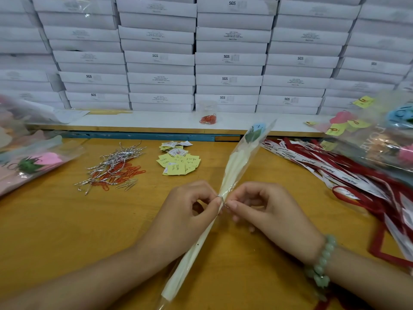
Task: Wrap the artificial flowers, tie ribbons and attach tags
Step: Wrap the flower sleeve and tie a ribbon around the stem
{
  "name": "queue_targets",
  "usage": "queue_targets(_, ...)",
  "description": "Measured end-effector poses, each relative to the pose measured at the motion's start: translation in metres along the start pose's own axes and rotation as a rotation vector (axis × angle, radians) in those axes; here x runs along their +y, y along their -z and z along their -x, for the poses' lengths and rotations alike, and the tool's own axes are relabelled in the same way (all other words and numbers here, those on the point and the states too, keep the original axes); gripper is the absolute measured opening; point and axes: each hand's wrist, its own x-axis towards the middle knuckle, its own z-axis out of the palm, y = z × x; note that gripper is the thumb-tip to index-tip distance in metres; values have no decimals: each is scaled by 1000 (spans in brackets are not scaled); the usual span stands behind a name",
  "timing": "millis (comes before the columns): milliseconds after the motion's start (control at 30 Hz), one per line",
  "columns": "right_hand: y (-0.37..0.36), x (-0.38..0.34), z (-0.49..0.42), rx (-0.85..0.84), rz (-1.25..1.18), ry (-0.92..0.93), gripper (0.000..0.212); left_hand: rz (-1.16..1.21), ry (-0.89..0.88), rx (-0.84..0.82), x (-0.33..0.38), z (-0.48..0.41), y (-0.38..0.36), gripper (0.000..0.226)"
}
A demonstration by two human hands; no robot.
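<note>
A wrapped artificial flower (pixel 234 168) in a clear and cream sleeve lies slanted across the wooden table, its blue bloom (pixel 257 130) at the far end. A silver twist tie (pixel 221 199) circles the sleeve's narrow waist. My left hand (pixel 190 211) pinches the tie from the left, and my right hand (pixel 268 211) pinches its end from the right. Silver twist ties and orange paper clips (pixel 114 168) lie in a heap to the left. Yellow and white tags (pixel 178 161) sit in the middle. Red and white ribbons (pixel 335 168) spread on the right.
Stacked white boxes (pixel 228 59) fill the back wall behind a white shelf (pixel 156 121). A clear jar with orange clips (pixel 208 114) stands on the shelf. Unwrapped flowers in bags (pixel 31 162) lie at left; finished tagged flowers (pixel 380 135) are piled at right.
</note>
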Motion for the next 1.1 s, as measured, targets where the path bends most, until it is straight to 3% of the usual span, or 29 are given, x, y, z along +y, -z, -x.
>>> queue_targets(300, 1, -8, -7, -313, -1040, -762, 7, -149, -235, 28, 3, 4, -1, 28)
queue_targets(400, 4, -8, -7, -418, -1274, -885, 8, -163, -275, 31, 4, 6, -1, 28)
queue_targets(467, 4, -9, -6, -404, -1250, -860, 9, -167, -276, 27, 4, 6, -2, 27)
queue_targets(600, -1, -6, -5, -208, -861, -589, 15, -165, -249, 35, 2, 5, -2, 29)
queue_targets(700, -2, -3, -3, -165, -647, -446, 10, -169, -222, 35, 2, 5, -2, 28)
queue_targets(900, -1, -2, -2, -170, -549, -365, 22, -198, -175, 52, 0, 5, -2, 29)
queue_targets(1100, -2, 1, -3, -208, -491, -339, 14, -245, -160, 49, 0, 5, -2, 31)
